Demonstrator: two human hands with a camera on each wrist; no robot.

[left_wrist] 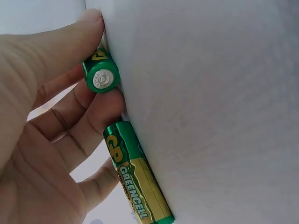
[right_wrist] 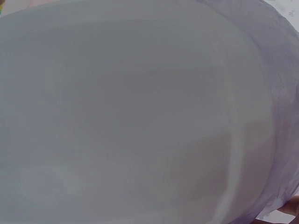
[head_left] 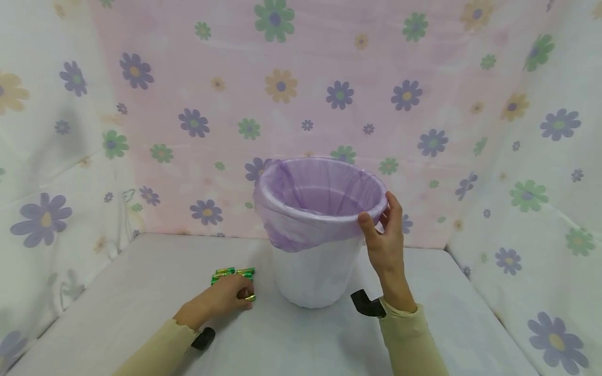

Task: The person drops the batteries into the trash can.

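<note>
Batteries come first on my left: a small cluster of green-and-gold cylindrical batteries [head_left: 232, 272] lies on the pale grey cloth-covered surface [head_left: 141, 292], just left of the bin's base. My left hand [head_left: 228, 296] rests over the near end of that cluster. In the left wrist view I see its fingers [left_wrist: 88, 28] curled round one green battery [left_wrist: 101, 74], seen end-on and pinched between thumb and fingertips, while a second battery [left_wrist: 138, 179] lies lengthwise against the cloth just below it, touching the fingers.

Moving right, a white plastic waste bin [head_left: 315, 271] stands upright near the middle of the surface, lined with a thin translucent purple bag [head_left: 291, 224] folded over its rim and hanging partway down the wall. The right wrist view is filled by the bin's white wall with the purple liner along the right edge.

Further right, my right hand [head_left: 385, 240] grips the bin's rim on its right side, thumb on the outside over the liner, fingers hooked on the edge. A floral sheet [head_left: 282, 83] hangs behind and to both sides.
</note>
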